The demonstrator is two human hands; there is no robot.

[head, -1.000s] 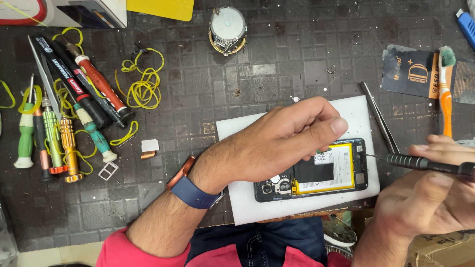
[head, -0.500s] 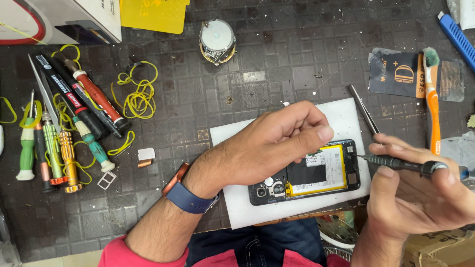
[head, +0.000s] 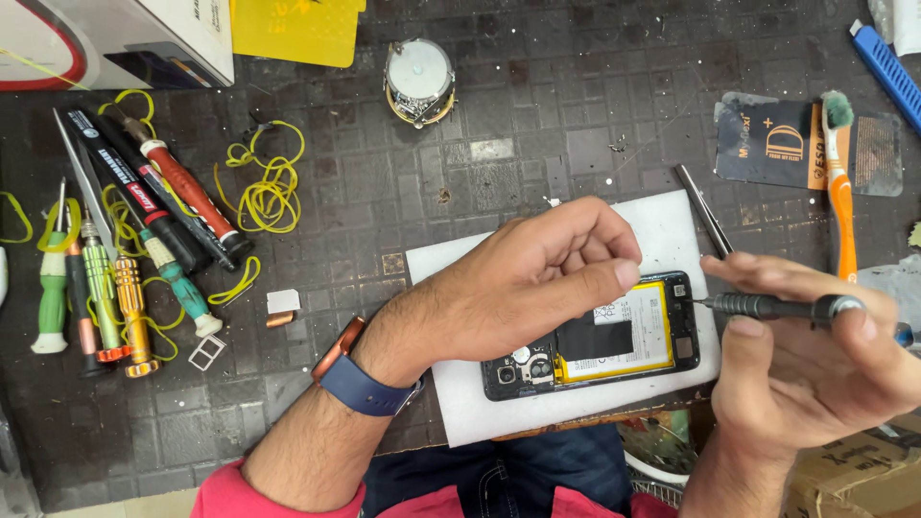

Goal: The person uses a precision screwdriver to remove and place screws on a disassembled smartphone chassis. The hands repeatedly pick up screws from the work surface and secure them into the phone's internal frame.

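Opened phone (head: 614, 345): lower centre-right of frame, back cover off, yellow-edged battery exposed, lying on a white mat (head: 662, 230).

Left hand (head: 518, 288): centre of frame, resting over the phone's left portion; fingers curled loosely together, thumb tip pressed down at the battery's upper edge. Blue-strapped watch on the wrist.

Right hand (head: 806, 364): lower right; thumb and fingers closed around a dark precision screwdriver (head: 767, 307), held level, its tip touching the phone's upper right corner.

Tweezers (head: 703, 209): on the mat's upper right edge, just above the screwdriver.

Orange-handled brush (head: 840, 192): right edge, on a dark packet.

Row of screwdrivers and markers (head: 125, 259): left side, among yellow wire loops (head: 269, 187).

Round metal part (head: 419, 82): top centre.
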